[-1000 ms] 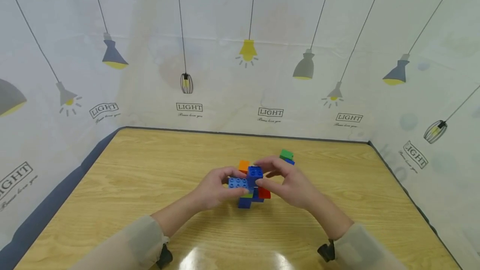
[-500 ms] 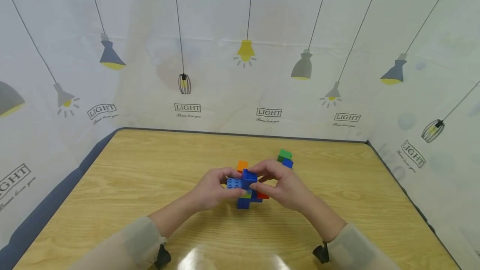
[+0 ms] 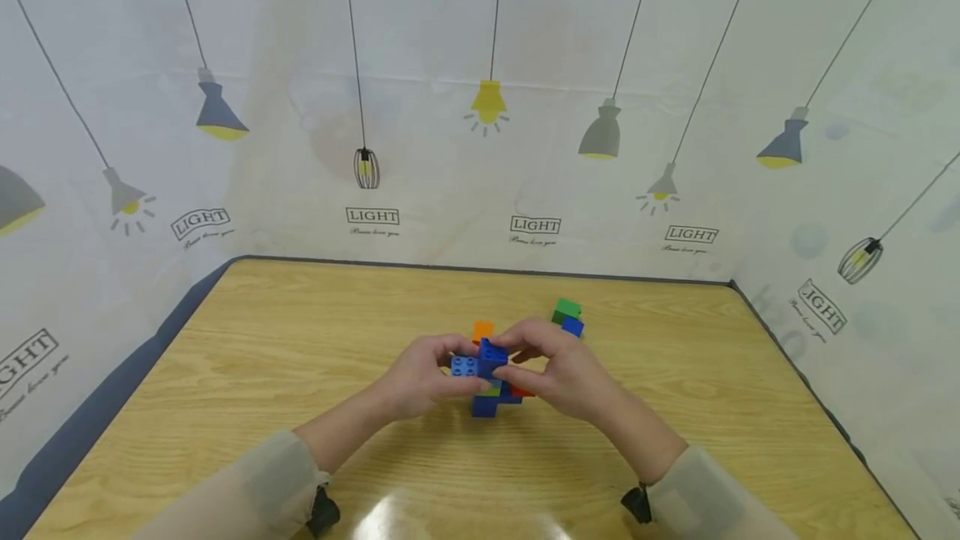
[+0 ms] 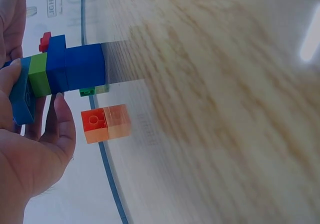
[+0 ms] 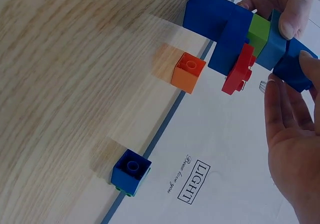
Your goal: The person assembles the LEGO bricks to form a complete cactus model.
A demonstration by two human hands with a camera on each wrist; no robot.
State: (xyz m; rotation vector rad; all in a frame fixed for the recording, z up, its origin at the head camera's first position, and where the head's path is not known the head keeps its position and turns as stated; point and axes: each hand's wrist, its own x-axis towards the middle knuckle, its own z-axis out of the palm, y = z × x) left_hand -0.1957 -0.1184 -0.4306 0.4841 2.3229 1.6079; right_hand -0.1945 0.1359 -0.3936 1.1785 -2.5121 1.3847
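Observation:
My left hand [image 3: 416, 377] grips a light blue toy brick [image 3: 463, 367], thumb on its near side and fingers on the far side. That brick tops a built stack: a lime green brick [image 5: 258, 33] under it, then dark blue bricks [image 5: 207, 13] down to the table. From one of these a red brick [image 5: 240, 70] juts out sideways, studs up. Between thumb and fingers my right hand [image 3: 573, 373] pinches a dark blue brick [image 3: 492, 359]. It sits slightly tilted at the right end of the light blue brick's top, hiding the studs there.
An orange brick [image 3: 483, 330] stands on the wooden table [image 3: 300, 332] just behind the stack. Farther back to the right, a green brick [image 3: 567, 309] is joined to a blue brick [image 3: 573, 327]. A lamp-patterned wall covering [image 3: 435, 148] rises behind the table.
My right hand has brought the dark blue brick left and slightly down, onto the right end of the light blue brick. My left hand keeps its grip in nearly the same place.

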